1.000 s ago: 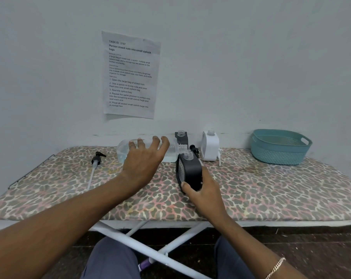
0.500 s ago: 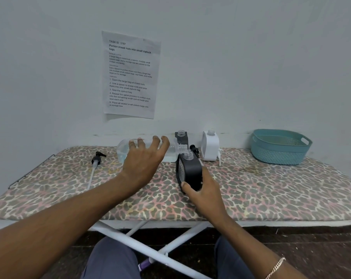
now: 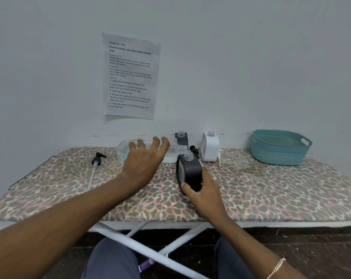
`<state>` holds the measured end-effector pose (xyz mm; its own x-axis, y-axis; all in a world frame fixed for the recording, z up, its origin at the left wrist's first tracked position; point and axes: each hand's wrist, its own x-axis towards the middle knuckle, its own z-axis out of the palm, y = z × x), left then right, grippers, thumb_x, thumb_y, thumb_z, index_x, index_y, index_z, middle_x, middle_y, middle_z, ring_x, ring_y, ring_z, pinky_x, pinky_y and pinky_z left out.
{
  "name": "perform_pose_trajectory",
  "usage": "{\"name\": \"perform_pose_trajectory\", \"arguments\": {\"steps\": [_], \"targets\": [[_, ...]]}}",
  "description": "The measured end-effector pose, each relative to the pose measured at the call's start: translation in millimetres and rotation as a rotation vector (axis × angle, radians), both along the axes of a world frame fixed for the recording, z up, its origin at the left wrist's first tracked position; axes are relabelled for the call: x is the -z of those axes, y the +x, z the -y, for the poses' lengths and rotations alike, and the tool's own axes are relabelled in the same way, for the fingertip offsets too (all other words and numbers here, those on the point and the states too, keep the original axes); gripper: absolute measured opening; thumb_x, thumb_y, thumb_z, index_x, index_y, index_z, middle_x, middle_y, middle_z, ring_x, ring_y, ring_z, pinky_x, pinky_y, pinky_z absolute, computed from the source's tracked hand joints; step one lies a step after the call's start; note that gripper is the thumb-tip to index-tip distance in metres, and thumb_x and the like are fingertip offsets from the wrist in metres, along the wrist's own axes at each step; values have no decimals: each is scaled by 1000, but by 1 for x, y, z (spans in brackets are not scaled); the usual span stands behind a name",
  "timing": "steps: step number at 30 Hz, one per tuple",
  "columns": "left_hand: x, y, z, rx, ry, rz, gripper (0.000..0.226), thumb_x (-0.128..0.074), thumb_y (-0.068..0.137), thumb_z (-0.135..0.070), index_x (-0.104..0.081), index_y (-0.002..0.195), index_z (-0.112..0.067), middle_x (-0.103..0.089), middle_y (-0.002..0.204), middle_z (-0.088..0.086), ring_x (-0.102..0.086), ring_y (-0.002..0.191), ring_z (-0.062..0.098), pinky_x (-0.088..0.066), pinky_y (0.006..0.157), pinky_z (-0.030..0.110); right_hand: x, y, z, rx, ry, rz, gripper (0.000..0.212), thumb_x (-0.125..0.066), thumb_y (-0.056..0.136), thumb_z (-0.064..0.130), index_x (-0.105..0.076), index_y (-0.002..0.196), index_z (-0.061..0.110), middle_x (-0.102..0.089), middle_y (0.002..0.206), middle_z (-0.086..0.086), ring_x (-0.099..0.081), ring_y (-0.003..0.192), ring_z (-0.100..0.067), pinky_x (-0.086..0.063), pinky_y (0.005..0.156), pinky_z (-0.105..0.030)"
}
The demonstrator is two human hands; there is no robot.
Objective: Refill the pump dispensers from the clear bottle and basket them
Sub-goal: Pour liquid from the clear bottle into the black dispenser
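My left hand [image 3: 143, 161] grips the clear bottle [image 3: 123, 151], which is tipped sideways with its open neck over the mouth of a black dispenser [image 3: 189, 172]. My right hand [image 3: 202, 189] holds that black dispenser from its lower side, tilted on the board. A second black dispenser [image 3: 181, 137] and a white dispenser [image 3: 210, 146] stand uncapped at the back by the wall. A black pump head with a long tube [image 3: 96, 161] lies at the left. Another black pump head [image 3: 193, 149] lies behind the held dispenser. A white pump [image 3: 220, 155] lies beside the white dispenser.
The work surface is an ironing board with a leopard-print cover [image 3: 271, 194]. A teal basket [image 3: 279, 148] sits at the back right. A printed sheet [image 3: 130, 75] is taped to the wall. The board's white legs [image 3: 142, 246] cross above my knees.
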<state>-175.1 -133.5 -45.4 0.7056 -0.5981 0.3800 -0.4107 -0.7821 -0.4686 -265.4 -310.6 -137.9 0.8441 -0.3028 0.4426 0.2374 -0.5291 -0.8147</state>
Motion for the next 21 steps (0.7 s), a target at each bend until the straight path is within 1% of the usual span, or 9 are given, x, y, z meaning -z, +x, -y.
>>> {"name": "perform_pose_trajectory", "arguments": {"steps": [3, 8, 13, 17, 21], "targets": [[0, -1, 0, 2, -4, 1, 80, -72, 77, 8, -37, 147, -7, -57, 142, 20, -65, 107, 58, -53, 91, 68, 0, 0, 0, 0, -3, 2, 49, -76, 90, 28, -47, 114, 59, -67, 111, 23, -62, 100, 8, -44, 77, -3], [0, -1, 0, 1, -8, -3, 79, -69, 81, 7, -30, 148, -8, -53, 146, 19, -63, 112, 58, -51, 95, 68, 0, 0, 1, -2, -5, 3, 49, -76, 90, 26, -47, 113, 59, -68, 111, 20, -61, 101, 10, -44, 77, -3], [0, 0, 0, 2, -7, 5, 79, -71, 79, 7, -31, 147, -8, -55, 144, 20, -64, 110, 58, -52, 93, 69, 1, 1, 1, -1, -6, 0, 50, -76, 90, 27, -46, 114, 60, -66, 111, 25, -61, 101, 11, -43, 77, -2], [1, 1, 0, 5, -10, 7, 80, -71, 78, 8, -32, 146, -8, -57, 142, 20, -64, 109, 59, -52, 92, 70, 0, 1, 0, -2, -5, 0, 49, -76, 90, 28, -46, 112, 60, -66, 110, 24, -61, 100, 10, -44, 76, -2], [2, 2, 0, 11, -15, 23, 80, -72, 75, 9, -38, 145, -7, -58, 140, 20, -65, 107, 59, -53, 90, 69, 1, 0, 1, -2, -1, 10, 49, -77, 90, 26, -48, 112, 59, -68, 109, 23, -62, 99, 10, -44, 76, -3]]}}
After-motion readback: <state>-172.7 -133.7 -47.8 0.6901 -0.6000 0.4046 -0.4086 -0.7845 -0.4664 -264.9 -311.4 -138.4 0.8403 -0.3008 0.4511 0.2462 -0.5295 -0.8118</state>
